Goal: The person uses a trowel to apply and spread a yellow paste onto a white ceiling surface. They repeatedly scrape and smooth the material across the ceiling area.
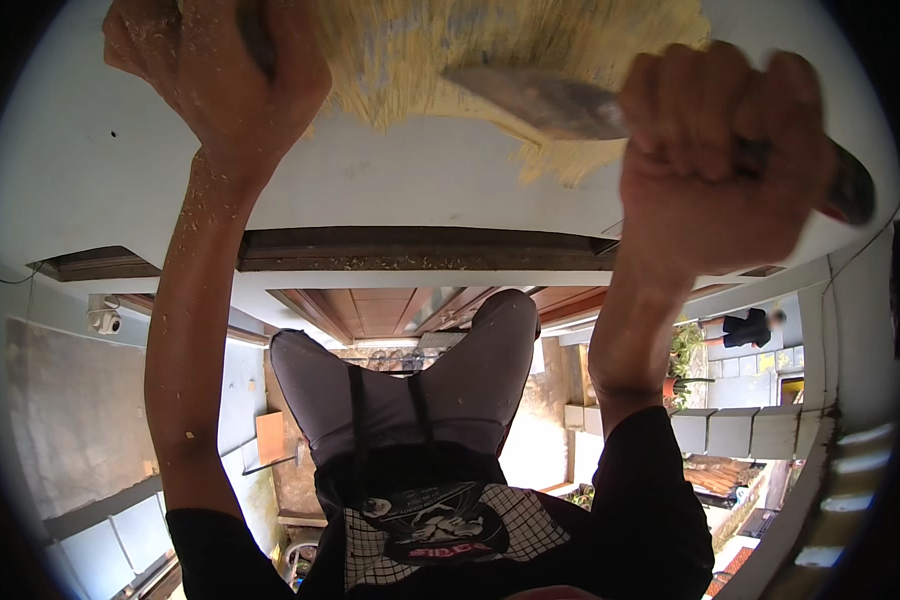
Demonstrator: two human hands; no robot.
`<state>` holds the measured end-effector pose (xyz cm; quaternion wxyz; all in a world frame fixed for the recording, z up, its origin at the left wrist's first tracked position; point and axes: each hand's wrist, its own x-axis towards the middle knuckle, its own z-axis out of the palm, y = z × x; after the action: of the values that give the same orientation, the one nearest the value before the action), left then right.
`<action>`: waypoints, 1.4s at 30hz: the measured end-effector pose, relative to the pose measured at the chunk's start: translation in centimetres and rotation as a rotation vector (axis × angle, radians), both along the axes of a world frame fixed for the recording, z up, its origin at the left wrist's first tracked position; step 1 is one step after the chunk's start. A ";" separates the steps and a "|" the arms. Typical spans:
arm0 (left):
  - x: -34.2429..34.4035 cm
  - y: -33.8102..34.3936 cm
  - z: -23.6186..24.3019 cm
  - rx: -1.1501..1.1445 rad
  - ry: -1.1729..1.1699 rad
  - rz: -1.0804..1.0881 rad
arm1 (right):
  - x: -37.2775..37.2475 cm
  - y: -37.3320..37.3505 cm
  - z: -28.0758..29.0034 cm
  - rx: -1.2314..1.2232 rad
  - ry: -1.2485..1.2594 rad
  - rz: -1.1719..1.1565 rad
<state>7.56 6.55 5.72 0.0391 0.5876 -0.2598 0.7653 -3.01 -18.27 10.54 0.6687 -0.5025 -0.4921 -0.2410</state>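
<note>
Right hand (725, 150) is clenched on putty knife (540, 100), which points left from it across yellow patch (400, 70). Left hand (220, 75) curls round dark item (256, 38), mostly hidden.

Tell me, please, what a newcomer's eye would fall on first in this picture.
Probably the tapered grey metal scraper with a dark handle, held in the bare right hand at upper right. Next, the ragged, streaky yellow patch on the pale flat surface at top centre.
</note>
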 end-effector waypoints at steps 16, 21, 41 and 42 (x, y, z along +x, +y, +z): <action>-0.6 0.0 -0.1 -0.037 0.000 0.015 | 0.9 1.6 -1.6 -0.133 -0.031 0.023; 0.7 1.6 -0.4 0.030 -0.006 0.063 | 0.4 0.2 -0.1 -0.137 -0.023 -0.006; 0.3 0.3 -0.4 -0.102 -0.027 -0.023 | 0.5 2.6 -1.2 -0.102 0.056 -0.195; 0.3 -0.2 -0.5 -0.114 -0.014 -0.040 | -0.2 1.7 0.3 -0.044 0.051 -0.065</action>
<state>7.81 6.38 5.24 0.0856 0.5737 -0.2278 0.7821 -3.18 -16.62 10.81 0.6617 -0.5387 -0.4635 -0.2388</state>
